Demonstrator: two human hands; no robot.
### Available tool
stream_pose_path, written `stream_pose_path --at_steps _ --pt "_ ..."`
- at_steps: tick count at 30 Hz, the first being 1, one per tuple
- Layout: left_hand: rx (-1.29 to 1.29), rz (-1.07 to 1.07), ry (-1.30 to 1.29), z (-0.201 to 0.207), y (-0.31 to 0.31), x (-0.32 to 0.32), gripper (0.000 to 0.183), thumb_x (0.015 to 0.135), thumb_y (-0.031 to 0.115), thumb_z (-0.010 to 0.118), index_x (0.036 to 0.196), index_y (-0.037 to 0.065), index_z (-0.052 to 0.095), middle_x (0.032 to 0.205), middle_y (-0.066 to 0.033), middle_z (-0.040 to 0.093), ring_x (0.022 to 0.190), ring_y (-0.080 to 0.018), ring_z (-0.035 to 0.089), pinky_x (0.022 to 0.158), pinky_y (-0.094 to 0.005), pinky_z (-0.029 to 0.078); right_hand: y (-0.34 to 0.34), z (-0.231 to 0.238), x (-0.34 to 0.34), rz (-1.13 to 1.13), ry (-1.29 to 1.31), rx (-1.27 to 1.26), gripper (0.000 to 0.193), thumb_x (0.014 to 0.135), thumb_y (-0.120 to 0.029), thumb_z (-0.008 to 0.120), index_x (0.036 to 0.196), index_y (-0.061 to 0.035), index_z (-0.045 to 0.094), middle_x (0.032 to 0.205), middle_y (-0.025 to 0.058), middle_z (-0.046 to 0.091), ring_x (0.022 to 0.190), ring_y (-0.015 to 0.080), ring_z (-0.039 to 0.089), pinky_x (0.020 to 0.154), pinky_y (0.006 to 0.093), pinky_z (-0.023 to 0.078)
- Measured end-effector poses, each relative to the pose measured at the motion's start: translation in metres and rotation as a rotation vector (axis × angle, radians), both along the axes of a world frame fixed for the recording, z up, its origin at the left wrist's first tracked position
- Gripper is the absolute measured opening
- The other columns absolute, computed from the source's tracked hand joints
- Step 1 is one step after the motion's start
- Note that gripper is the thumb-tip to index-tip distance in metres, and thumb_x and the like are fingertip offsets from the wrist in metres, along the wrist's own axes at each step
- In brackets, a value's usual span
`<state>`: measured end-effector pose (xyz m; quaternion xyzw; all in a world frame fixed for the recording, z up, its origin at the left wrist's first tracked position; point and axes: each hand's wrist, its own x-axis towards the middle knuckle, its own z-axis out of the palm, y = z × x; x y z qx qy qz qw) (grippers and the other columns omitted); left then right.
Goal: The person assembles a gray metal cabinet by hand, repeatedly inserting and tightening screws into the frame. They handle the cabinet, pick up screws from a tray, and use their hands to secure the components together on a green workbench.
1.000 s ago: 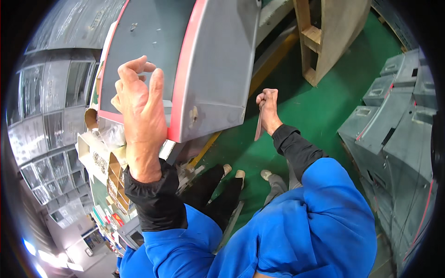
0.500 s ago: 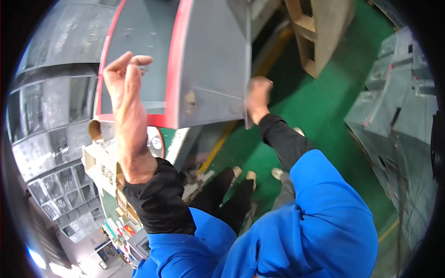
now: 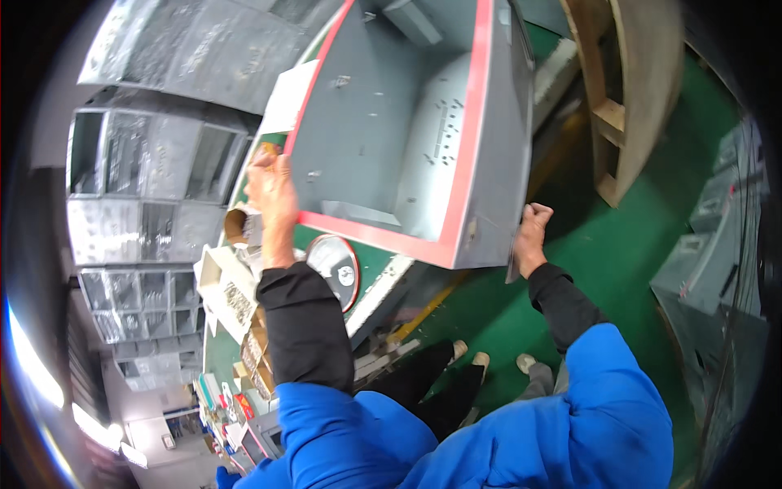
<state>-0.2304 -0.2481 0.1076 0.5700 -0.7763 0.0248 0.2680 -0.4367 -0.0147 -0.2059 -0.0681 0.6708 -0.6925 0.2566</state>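
Observation:
A large grey metal cabinet with a red rim lies tilted on a green-topped bench, its open side facing up. Inside, one wall has a cluster of small dark holes and slots. My left hand is at the cabinet's left rim near the lower corner, fingers curled over the edge; the fingertips are partly hidden. My right hand is closed round the thin edge at the cabinet's lower right side.
A round red-edged disc and an open box of small parts sit on the bench. Wrapped grey cabinets are stacked at left. A wooden frame stands far right; more grey cabinets line the right. Shoes show on the green floor.
My left hand has come down from above the cabinet's opening to its left rim. More of the cabinet's interior shows now. The right hand stays at the right edge.

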Motion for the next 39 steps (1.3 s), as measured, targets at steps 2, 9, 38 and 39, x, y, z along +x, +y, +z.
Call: stream_pose_path --at_steps 2,9,38,39 --pt "-0.063 -0.037 -0.028 -0.006 0.003 -0.002 0.064 0.084 0.061 0.047 0.113 0.004 0.052 0.118 -0.0175 0.051 0.109 -0.0347 0.046 0.094 -0.0473 0.033 0.005 0.011 0.007 -0.058 -0.015 -0.008 0.028 0.094 -0.027 0.041 0.110 -0.0052 0.035 0.104 0.0127 0.046 0.097 0.0227 0.046 0.087 0.0354 0.038" --pt "0.091 0.120 -0.112 -0.007 -0.020 0.012 0.071 0.081 0.069 0.043 0.126 0.015 0.046 0.124 -0.0112 0.053 0.119 -0.0297 0.046 0.103 -0.0460 0.025 0.004 0.008 0.014 -0.031 0.013 0.011 0.033 0.094 -0.031 0.038 0.108 -0.0013 0.033 0.107 0.0184 0.046 0.098 0.0296 0.048 0.089 0.0376 0.037" --pt "0.116 0.079 -0.113 -0.008 -0.020 0.007 0.067 0.084 0.061 0.046 0.127 0.009 0.044 0.120 -0.0102 0.057 0.116 -0.0271 0.049 0.101 -0.0397 0.029 0.010 0.020 0.034 0.002 -0.036 0.025 0.031 0.096 -0.032 0.030 0.104 -0.0022 0.035 0.102 0.0173 0.044 0.096 0.0272 0.044 0.090 0.0366 0.035" --pt "0.120 0.079 -0.117 -0.007 -0.021 0.003 0.067 0.084 0.061 0.046 0.127 0.010 0.044 0.120 -0.0100 0.057 0.117 -0.0267 0.049 0.101 -0.0393 0.029 0.008 0.013 0.022 -0.011 0.098 -0.044 0.031 0.096 -0.032 0.031 0.104 -0.0022 0.035 0.102 0.0164 0.043 0.097 0.0264 0.043 0.091 0.0361 0.035"
